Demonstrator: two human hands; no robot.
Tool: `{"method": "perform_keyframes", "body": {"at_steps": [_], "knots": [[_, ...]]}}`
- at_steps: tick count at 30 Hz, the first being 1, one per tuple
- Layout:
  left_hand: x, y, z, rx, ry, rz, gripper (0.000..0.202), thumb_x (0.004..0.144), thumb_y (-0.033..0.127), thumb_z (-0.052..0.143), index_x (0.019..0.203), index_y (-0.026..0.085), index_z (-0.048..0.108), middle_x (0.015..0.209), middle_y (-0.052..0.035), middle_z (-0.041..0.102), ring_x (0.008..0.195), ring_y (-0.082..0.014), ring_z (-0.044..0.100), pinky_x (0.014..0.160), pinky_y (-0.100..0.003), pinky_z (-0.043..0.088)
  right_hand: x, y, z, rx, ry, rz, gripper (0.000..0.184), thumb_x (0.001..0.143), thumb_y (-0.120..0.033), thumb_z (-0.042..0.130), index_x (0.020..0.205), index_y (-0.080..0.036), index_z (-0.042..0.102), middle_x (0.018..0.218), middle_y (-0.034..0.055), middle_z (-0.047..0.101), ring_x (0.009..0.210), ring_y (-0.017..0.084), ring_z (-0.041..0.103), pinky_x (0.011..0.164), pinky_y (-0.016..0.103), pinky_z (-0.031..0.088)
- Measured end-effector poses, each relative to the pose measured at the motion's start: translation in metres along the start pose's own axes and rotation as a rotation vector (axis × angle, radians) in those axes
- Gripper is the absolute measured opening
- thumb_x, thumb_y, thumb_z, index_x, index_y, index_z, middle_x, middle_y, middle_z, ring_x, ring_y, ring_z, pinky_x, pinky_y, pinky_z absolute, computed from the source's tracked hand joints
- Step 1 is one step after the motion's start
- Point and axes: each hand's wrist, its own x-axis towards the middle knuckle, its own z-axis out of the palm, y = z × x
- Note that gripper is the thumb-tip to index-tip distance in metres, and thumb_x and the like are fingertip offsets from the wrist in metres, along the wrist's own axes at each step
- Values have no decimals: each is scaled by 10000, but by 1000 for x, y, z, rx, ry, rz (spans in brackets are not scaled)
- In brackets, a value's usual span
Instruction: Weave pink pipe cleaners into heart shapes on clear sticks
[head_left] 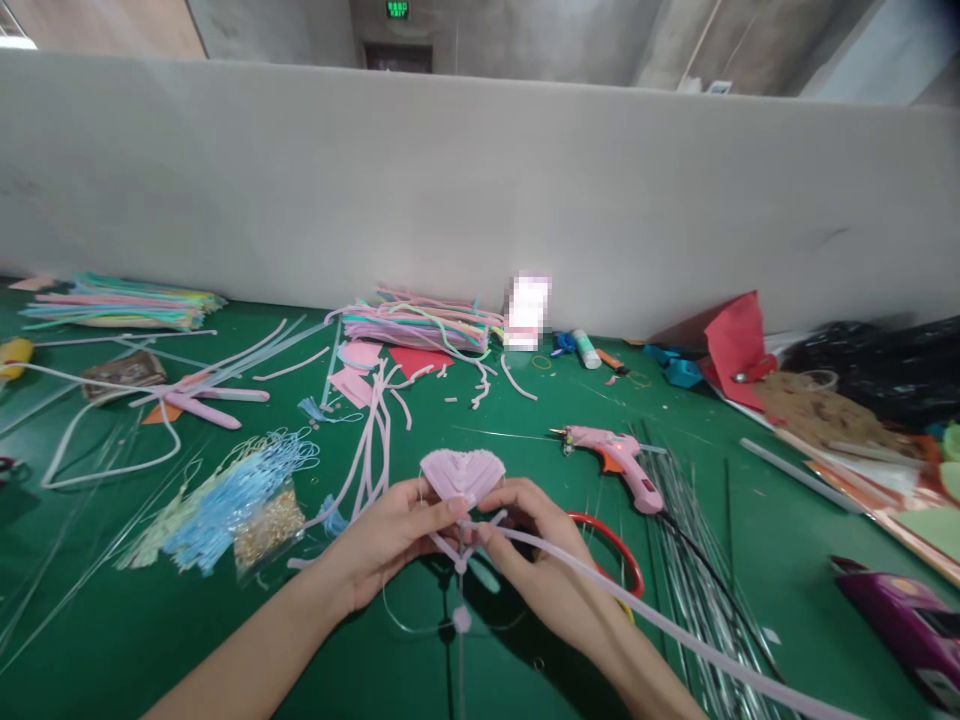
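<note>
A smooth grey partition point(480, 190) spans the back, and before it lies the green surface point(360, 670). Across the near right runs a long lilac strip point(675, 630), soft-edged and gently curved. Thin, shiny straight rods point(682, 540) lie in a loose bundle on the right; silky blue tassels point(225, 510) are heaped on the left. The right hand point(540, 540) is narrowed to a pinch, thumb and fingers closed on the strip's inner end, its index finger against the heart. The left hand point(382, 535) grips the heart's lower part between thumb and fingers. A pink glue gun point(615, 447) with an orange trigger rests just beyond the right hand.

The heart point(463, 475) itself is held between both hands near the middle, above the surface: pale lilac, two rounded lobes on top, ridged rows meeting in a V down its centre, the lower tip partly hidden by fingers. Smaller are the clear bag point(268, 528) of grainy gold bits and, below the heart, a round lilac ball point(462, 620).
</note>
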Motion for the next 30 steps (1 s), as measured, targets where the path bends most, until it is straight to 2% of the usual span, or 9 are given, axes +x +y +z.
{"method": "perform_keyframes", "body": {"at_steps": [4,7,11,14,19,22,27,30], "knots": [[1,1,-5,-27,29,-2,418,687,278,806,1020,93,637,775,-78,711,704,-152,668,690,-251,540,2,-1,-9,-8,21,64,48,759,-251,634,758,-203,627,1026,65,616,771,161,605,678,276,484],[2,1,-6,-47,17,0,338,739,257,765,1019,107,651,842,-96,725,774,-167,684,756,-274,550,3,0,-13,-13,16,106,127,764,-298,639,683,-201,650,1012,69,623,743,159,609,630,270,477],[1,4,-5,-76,24,39,186,813,262,685,899,97,681,881,-130,727,830,-199,692,778,-309,560,3,6,-13,-4,57,69,130,778,-327,650,731,-212,689,957,65,642,753,169,614,635,273,476],[0,5,-6,-40,12,42,157,797,230,695,870,91,686,893,-148,730,828,-212,696,771,-316,561,3,12,-12,-37,127,76,161,771,-371,670,742,-216,707,952,61,638,723,163,597,602,269,456],[-1,3,-5,-9,14,28,295,702,158,774,973,92,679,899,-121,729,770,-172,689,784,-296,547,0,15,-10,-38,137,196,232,778,-434,660,774,-208,710,700,19,665,618,158,568,580,274,431],[-1,3,-3,-10,12,24,296,699,145,774,975,91,681,914,-113,724,766,-157,679,788,-284,538,-1,13,-9,0,127,223,239,782,-431,652,795,-197,702,729,27,696,625,163,592,580,275,443],[0,5,-2,-21,11,47,172,740,123,717,908,92,701,888,-116,729,806,-181,688,804,-298,542,0,10,-9,113,72,197,231,765,-385,671,880,-186,693,821,57,725,695,180,645,626,283,493],[0,6,-5,-21,4,54,210,728,83,701,938,95,702,909,-113,732,807,-174,692,803,-284,545,0,6,-11,152,51,179,238,752,-365,680,903,-182,669,825,59,717,701,172,642,613,269,499]]}}
